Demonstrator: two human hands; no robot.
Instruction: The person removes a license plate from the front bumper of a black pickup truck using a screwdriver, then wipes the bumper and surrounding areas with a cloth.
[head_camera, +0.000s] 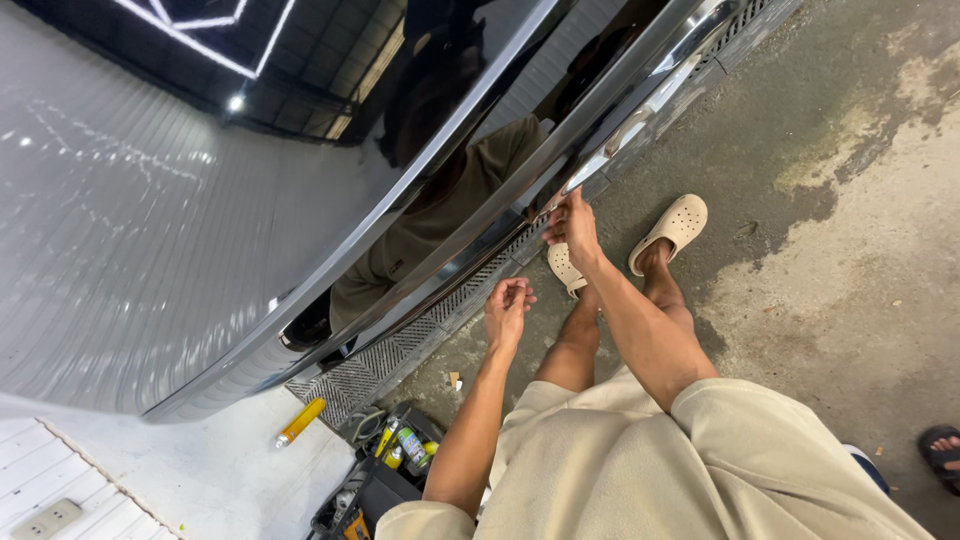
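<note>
Two hands: both bare, both up near the shiny black car body (200, 230)
Right hand (572, 226): fingers pinched on the bottom edge of the chrome strip (600, 130); holding it at that spot
Left hand (506, 308): fingers curled in tight, lower down, just beside the car's bottom edge; too small to tell if something is in it
Chrome strip: long and thin; it runs slanted from the top right down to the bottom left along the low part of the car; its long way follows the car's side
Car body: big and dark, like a mirror; a person in a green shirt shows in it, and white lights too
Drain grate (400, 345): metal, on the ground under the car's edge, running the same slanted way
Legs and feet: bare knees bent, tan shorts (640, 470); two tan clogs (672, 230) on the grey floor (860, 250), one partly behind the right arm
Tool tray (375, 480): black, by the left elbow, with small bottles and tools in it
Yellow tube (300, 422): lies on the white floor near the tray
Dark sandal (940, 455): someone else's foot at the far right edge
</note>
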